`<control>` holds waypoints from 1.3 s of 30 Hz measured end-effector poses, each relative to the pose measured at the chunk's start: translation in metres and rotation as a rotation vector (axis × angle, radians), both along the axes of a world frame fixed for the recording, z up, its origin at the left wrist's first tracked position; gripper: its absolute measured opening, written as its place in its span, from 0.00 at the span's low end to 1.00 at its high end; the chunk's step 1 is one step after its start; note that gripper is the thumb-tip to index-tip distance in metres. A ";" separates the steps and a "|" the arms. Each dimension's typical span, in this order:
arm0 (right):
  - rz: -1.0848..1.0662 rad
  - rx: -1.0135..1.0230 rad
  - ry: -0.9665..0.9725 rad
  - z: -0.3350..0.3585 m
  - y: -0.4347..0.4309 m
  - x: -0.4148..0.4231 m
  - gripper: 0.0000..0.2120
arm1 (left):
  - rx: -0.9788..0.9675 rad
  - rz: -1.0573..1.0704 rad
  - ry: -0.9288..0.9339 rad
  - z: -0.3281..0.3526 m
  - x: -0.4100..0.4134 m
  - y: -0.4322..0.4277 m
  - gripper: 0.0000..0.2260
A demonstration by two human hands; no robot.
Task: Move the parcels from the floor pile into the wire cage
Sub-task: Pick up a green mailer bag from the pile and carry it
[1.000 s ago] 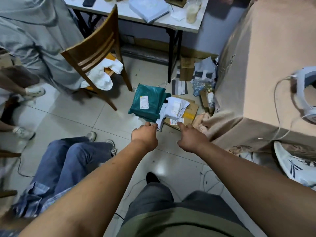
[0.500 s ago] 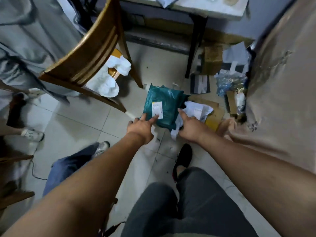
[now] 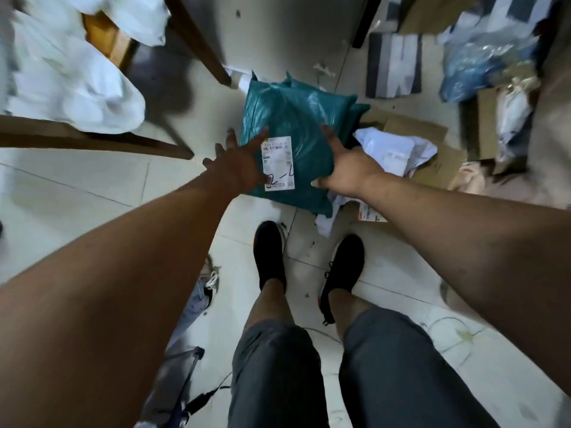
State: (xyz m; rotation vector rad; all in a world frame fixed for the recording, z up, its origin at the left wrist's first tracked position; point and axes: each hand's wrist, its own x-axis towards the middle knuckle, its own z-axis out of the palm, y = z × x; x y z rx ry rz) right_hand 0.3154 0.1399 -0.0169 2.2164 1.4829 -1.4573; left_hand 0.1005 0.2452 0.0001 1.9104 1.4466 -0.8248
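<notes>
A teal plastic parcel (image 3: 296,118) with a white label lies on top of the floor pile, just ahead of my feet. My left hand (image 3: 238,162) lies at its left edge with straight, spread fingers, one of them on the teal wrap. My right hand (image 3: 343,168) presses on its right side, index finger stretched along the top and thumb across the near corner; its other fingers are hidden. A crumpled white parcel (image 3: 389,149) and flat cardboard (image 3: 417,131) lie under and to the right. The wire cage is out of view.
A wooden chair leg (image 3: 200,47) and white bags (image 3: 77,78) stand close on the left. More parcels lie at the back right: a grey striped one (image 3: 394,66) and a blue bag (image 3: 475,66). Another person's shoe (image 3: 210,273) is by my left foot.
I have bent lower and stepped closer. Both hands moved forward from the parcel's near edge onto its two sides.
</notes>
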 end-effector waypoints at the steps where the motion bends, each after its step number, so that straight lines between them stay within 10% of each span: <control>1: 0.001 -0.007 0.010 -0.021 0.002 -0.001 0.56 | -0.011 -0.004 -0.026 -0.021 -0.002 0.006 0.51; 21: -0.316 0.235 0.166 -0.122 0.010 -0.027 0.65 | -0.026 0.190 -0.517 -0.133 -0.014 0.029 0.58; 39: -0.565 0.320 0.073 0.115 -0.061 -0.019 0.62 | -0.025 -0.095 -0.511 0.101 0.035 -0.011 0.54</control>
